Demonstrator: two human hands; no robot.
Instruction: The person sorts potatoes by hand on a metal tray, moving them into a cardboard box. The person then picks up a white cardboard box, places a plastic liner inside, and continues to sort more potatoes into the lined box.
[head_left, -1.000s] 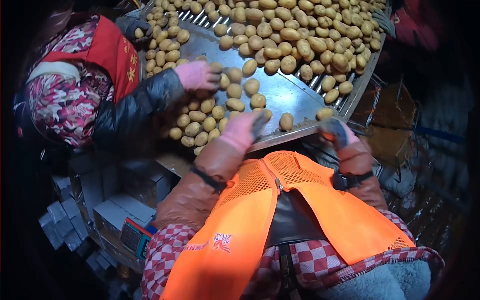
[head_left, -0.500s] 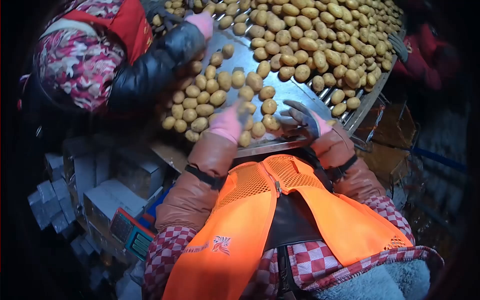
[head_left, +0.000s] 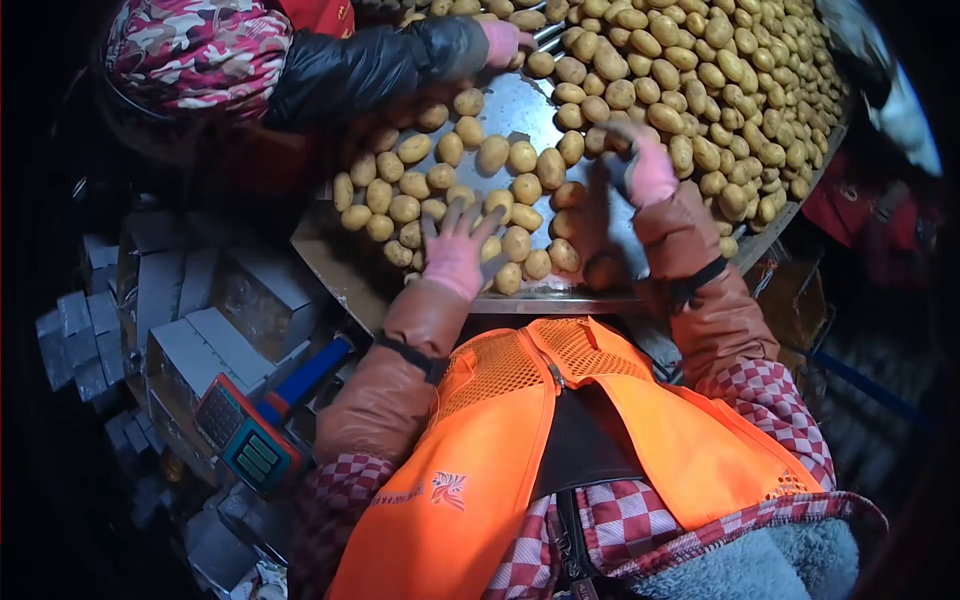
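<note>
My left hand (head_left: pixel 459 252), in a pink glove with grey fingers, lies with fingers spread over loose potatoes (head_left: pixel 404 208) on the metal tabletop (head_left: pixel 540 108). My right hand (head_left: pixel 643 165), gloved the same way, reaches to the near left edge of a large potato heap (head_left: pixel 700 90). Its dark fingertips bend down beside the potatoes there and are smeared, so I cannot tell whether they grip one. Between my hands, more potatoes sit in a loose band, and the right sleeve throws a shadow across the metal.
At the upper left a co-worker's pink-gloved hand (head_left: pixel 500 43) reaches to the heap's far edge. A digital scale display (head_left: pixel 247 435) and white boxes (head_left: pixel 215 345) stand below left. The table's metal front edge (head_left: pixel 560 304) runs before my orange vest (head_left: pixel 440 470).
My right hand has moved from the table's near right up to the heap. My left hand's fingers have spread over the potatoes. The co-worker's arm has stretched further right.
</note>
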